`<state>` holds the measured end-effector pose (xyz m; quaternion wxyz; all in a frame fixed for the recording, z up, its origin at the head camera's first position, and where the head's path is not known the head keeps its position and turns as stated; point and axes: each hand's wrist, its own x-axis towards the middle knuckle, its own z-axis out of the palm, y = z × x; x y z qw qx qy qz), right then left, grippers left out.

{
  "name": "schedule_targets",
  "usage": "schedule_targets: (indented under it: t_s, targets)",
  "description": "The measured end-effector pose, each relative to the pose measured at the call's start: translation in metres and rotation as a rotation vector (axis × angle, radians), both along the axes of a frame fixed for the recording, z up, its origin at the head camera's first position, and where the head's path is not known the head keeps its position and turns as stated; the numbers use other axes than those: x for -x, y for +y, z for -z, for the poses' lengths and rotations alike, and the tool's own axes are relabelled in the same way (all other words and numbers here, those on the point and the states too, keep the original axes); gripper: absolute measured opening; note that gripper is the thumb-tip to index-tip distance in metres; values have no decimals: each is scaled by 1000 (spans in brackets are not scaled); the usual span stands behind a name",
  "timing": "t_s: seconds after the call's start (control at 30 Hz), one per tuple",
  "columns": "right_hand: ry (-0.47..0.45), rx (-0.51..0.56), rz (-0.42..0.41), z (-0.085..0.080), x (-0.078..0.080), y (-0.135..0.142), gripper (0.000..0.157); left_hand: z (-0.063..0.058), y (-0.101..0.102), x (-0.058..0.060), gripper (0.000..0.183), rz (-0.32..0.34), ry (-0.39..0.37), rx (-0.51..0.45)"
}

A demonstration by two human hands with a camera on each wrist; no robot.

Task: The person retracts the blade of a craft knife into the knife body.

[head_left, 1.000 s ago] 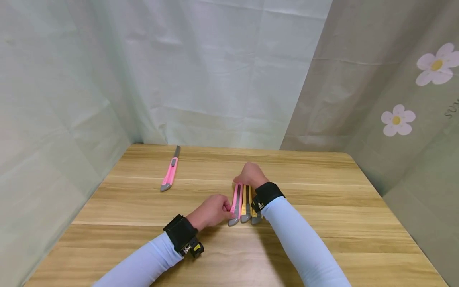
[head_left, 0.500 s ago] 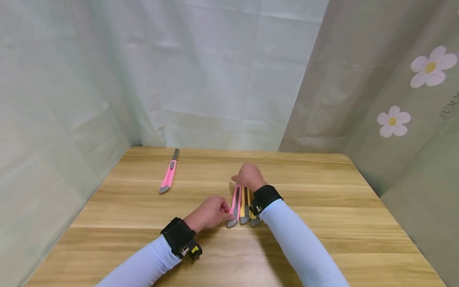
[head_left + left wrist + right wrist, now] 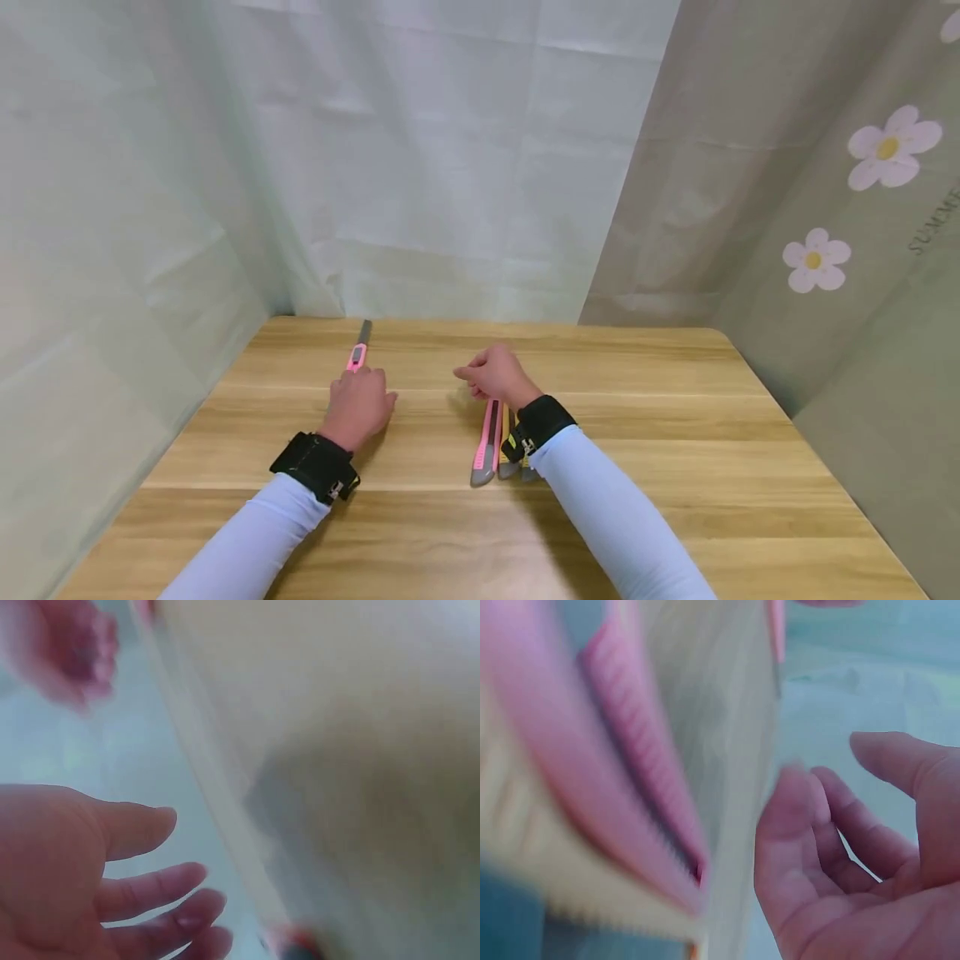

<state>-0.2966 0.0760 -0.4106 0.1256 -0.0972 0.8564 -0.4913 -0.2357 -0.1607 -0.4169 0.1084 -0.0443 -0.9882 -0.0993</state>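
Observation:
My left hand [image 3: 358, 407] reaches over the lower part of a lone pink utility knife [image 3: 357, 357], whose grey end points to the table's far edge. In the left wrist view its thumb and fingers [image 3: 154, 892] are spread apart with nothing between them. My right hand [image 3: 498, 375] hovers just beyond a row of utility knives, its fingers loosely bent around nothing. In that row lie a pink utility knife [image 3: 486, 446], a yellow utility knife [image 3: 505, 429] beside it, and another knife [image 3: 528, 473] mostly hidden behind my right wrist.
The wooden table [image 3: 675, 467] is bounded by a pale curtain [image 3: 450, 183] at the back and left. A grey-brown curtain with flowers [image 3: 817, 260] hangs on the right. Black wrist straps with cameras [image 3: 318, 467] sit on both wrists.
My left hand has left the row's pink utility knife and moved left to the lone pink one. My right hand has shifted slightly left, off the knives' far ends. The head view has tilted up a little.

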Motion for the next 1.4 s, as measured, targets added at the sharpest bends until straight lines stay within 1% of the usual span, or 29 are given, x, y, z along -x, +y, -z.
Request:
schedule_targets:
  t_s: [0.03, 0.1, 0.17, 0.2, 0.27, 0.37, 0.5, 0.57, 0.63, 0.73, 0.83, 0.9, 0.97, 1.03, 1.13, 1.23, 1.4]
  targets:
    - [-50, 63, 3, 0, 0, -1, 36, 0, -7, 3, 31, -29, 10, 7]
    - [-110, 148, 6, -1, 0, -3, 38, 0, -18, 7, 35, -77, 25, 4]
    - [-141, 190, 4, -2, 0, -5, 40, 2, -26, 12, 40, -124, 14, -3]
    - [-141, 196, 2, -3, 0, -6, 41, 3, -29, 14, 43, -143, 2, -5]
    - [-153, 220, 2, -3, 1, -8, 42, 5, -34, 19, 46, -178, -41, -22]
    - [-175, 245, -8, -2, 1, -10, 43, 9, -40, 25, 47, -221, -129, -51]
    - [-174, 202, -19, -2, -2, -14, 41, 12, -49, 28, 46, -239, -219, -116]
    - [-168, 176, -18, -2, -4, -15, 40, 11, -52, 28, 45, -216, -242, -145]
    - [-175, 174, -18, -2, -4, -15, 40, 10, -55, 28, 43, -182, -261, -165]
    - [-174, 175, -26, -2, -4, -15, 40, 5, -56, 28, 35, -128, -275, -171]
    - [-161, 173, -38, -3, -4, -14, 40, 0, -54, 25, 28, -109, -318, -221]
    - [-150, 171, -47, -3, -3, -14, 39, -3, -49, 23, 27, -99, -360, -289]
    - [-144, 169, -55, -4, -3, -13, 39, -5, -43, 20, 26, -100, -419, -396]
    - [-144, 170, -63, -4, -3, -13, 40, -8, -35, 17, 23, -97, -450, -479]
    - [-148, 181, -72, -3, -2, -13, 40, -12, -20, 11, 21, -74, -445, -587]
    - [-160, 204, -77, -3, -2, -12, 41, -15, -1, 3, 23, -14, -396, -646]
    - [-173, 257, -106, -6, -3, -9, 42, -18, 30, -11, 26, 38, -364, -723]
